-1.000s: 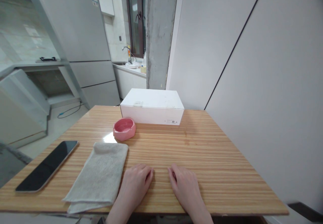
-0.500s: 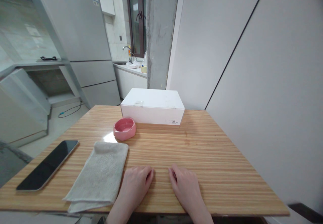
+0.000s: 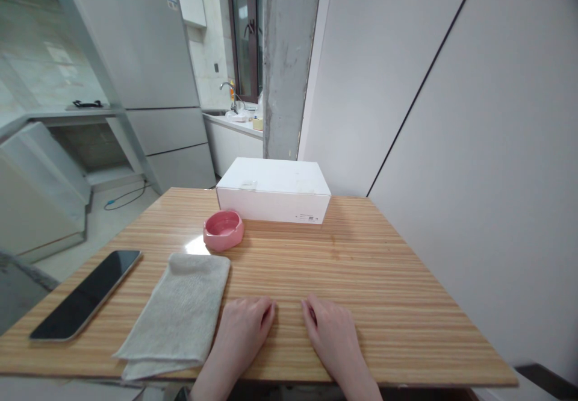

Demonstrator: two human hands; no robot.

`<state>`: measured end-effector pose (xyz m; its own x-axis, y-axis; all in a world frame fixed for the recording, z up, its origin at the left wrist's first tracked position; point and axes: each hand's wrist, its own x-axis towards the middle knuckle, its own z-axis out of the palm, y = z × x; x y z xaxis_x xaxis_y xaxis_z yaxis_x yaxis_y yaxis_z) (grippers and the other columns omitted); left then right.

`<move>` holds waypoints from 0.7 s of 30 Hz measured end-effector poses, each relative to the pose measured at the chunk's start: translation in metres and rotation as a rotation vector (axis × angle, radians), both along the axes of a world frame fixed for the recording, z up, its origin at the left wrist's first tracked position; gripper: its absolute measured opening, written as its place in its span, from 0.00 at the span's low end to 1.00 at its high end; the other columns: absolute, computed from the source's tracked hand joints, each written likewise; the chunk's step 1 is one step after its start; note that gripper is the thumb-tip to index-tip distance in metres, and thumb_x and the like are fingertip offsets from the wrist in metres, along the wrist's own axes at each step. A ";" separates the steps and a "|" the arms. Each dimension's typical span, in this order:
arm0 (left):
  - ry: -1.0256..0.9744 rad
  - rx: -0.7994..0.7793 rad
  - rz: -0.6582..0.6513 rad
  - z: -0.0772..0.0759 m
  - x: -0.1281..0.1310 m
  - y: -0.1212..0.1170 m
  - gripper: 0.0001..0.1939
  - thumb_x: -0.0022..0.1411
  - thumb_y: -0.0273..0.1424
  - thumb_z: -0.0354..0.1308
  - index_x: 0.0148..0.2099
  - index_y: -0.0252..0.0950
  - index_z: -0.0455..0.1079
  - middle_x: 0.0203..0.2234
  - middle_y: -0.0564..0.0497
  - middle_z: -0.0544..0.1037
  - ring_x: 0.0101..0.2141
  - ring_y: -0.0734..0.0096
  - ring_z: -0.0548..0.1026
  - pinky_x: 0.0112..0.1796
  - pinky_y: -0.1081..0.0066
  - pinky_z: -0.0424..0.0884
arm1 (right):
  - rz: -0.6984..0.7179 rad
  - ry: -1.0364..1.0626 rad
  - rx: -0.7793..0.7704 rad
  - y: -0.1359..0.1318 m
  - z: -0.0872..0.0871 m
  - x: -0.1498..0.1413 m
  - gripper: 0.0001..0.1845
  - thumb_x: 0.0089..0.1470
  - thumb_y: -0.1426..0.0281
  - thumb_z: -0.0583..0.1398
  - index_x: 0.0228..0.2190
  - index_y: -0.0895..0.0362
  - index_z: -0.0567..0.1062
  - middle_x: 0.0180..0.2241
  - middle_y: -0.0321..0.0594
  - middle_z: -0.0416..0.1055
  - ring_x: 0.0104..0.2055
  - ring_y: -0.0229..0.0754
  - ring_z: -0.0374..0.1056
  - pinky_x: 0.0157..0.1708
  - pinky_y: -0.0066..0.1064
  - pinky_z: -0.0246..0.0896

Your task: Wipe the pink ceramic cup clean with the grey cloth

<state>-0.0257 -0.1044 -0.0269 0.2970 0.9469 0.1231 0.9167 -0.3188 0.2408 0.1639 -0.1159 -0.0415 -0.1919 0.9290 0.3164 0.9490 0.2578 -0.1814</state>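
Both hands rest on the wooden table (image 3: 343,274) near its front edge, a short gap between them. My left hand (image 3: 246,326) is loosely closed, with its thumb along the curled fingers and nothing showing in it. Right beside it lies a folded grey cloth (image 3: 180,310). My right hand (image 3: 332,329) is curled the same way, palm down on bare wood, and no object shows in it. Beyond the cloth stands a pink ashtray-like bowl (image 3: 223,232). A black-screened phone (image 3: 85,298) lies at the left of the table.
A white cardboard box (image 3: 273,193) sits at the far edge of the table, just behind the bowl. A white wall panel (image 3: 474,178) rises along the right. Past the table are a fridge (image 3: 158,76) and a sink counter (image 3: 235,139).
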 end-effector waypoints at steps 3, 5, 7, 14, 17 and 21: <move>-0.007 -0.005 -0.002 -0.002 0.003 -0.003 0.19 0.67 0.33 0.42 0.29 0.40 0.70 0.25 0.51 0.79 0.29 0.63 0.76 0.29 0.68 0.62 | -0.001 -0.003 0.000 0.000 0.001 0.000 0.16 0.62 0.70 0.49 0.25 0.54 0.68 0.21 0.35 0.72 0.23 0.40 0.70 0.25 0.31 0.44; -0.036 -0.008 0.037 -0.002 0.006 -0.008 0.18 0.67 0.32 0.43 0.30 0.39 0.70 0.26 0.50 0.78 0.30 0.63 0.76 0.31 0.68 0.62 | -0.001 -0.004 -0.006 0.000 0.001 0.000 0.16 0.62 0.70 0.49 0.25 0.54 0.68 0.21 0.35 0.73 0.23 0.40 0.70 0.25 0.31 0.44; -0.127 -0.031 0.085 0.003 0.006 -0.011 0.17 0.66 0.33 0.44 0.28 0.38 0.68 0.25 0.51 0.77 0.29 0.65 0.75 0.31 0.69 0.63 | -0.001 -0.001 -0.022 0.000 0.001 0.000 0.15 0.62 0.70 0.49 0.25 0.54 0.68 0.21 0.35 0.73 0.24 0.40 0.70 0.25 0.30 0.44; -0.403 0.365 0.270 0.051 -0.057 0.060 0.22 0.56 0.42 0.57 0.50 0.37 0.66 0.48 0.45 0.71 0.50 0.58 0.68 0.52 0.62 0.61 | -0.015 0.009 -0.037 0.001 -0.001 0.000 0.15 0.62 0.70 0.50 0.25 0.53 0.68 0.22 0.34 0.73 0.24 0.41 0.71 0.25 0.31 0.44; -0.318 0.321 0.376 0.052 -0.087 0.106 0.41 0.49 0.49 0.60 0.59 0.29 0.58 0.54 0.36 0.64 0.56 0.48 0.61 0.55 0.56 0.58 | -0.021 0.005 -0.029 0.002 -0.002 0.000 0.15 0.62 0.71 0.50 0.25 0.53 0.68 0.21 0.35 0.73 0.24 0.41 0.71 0.25 0.31 0.44; -0.391 0.101 0.399 0.038 -0.100 0.131 0.39 0.46 0.48 0.61 0.55 0.30 0.60 0.50 0.38 0.68 0.52 0.50 0.67 0.48 0.60 0.66 | -0.035 -0.006 -0.027 0.002 -0.002 0.000 0.14 0.62 0.70 0.50 0.25 0.53 0.69 0.21 0.34 0.73 0.24 0.41 0.71 0.25 0.30 0.43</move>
<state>-0.1255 0.0267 0.0107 -0.1669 0.9544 0.2474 0.8193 -0.0053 0.5733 0.1642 -0.1143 -0.0437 -0.1607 0.9433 0.2903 0.9586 0.2192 -0.1816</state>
